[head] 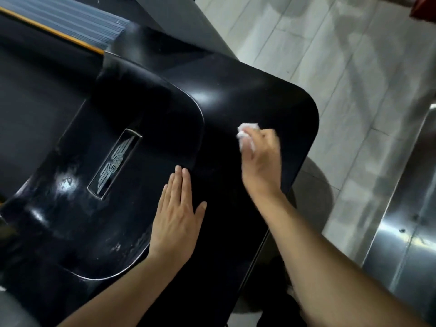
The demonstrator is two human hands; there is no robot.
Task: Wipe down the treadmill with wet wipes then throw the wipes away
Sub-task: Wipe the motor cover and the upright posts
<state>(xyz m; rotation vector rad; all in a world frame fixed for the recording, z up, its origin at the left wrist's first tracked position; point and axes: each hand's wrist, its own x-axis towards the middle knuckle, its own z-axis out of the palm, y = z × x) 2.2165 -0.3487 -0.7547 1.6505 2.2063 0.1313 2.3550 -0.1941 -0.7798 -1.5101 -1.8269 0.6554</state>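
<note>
Bunched up tight in the right hand (259, 156) is a crumpled white wet wipe (245, 134), fingers curled over it and pressing it down onto the glossy black plastic motor cover of the treadmill (236, 95). Take that cover as the landmark. The wipe sits toward the cover's rounded right corner, just inside its edge, with pale tiled floor (342, 67) beyond. Over on the left, the left hand (177, 215) lies flat, fingers straight and together, holding nothing, steadying the person on the cover's middle, just right of the silver winged logo badge (115, 161).

Now, doing this stroke well: I'd judge the right side is in hand, while dull smears and whitish streaks show left of and below the badge, so that patch looks like it needs a pass. Long overlapping strokes from the corner back toward the badge should beat scrubbing in spots. The wad is small; opening it out would put more wet surface down. The raised curved ridge around the badge likely traps dust, so follow its line. Binning comes after; no bin shows.
</note>
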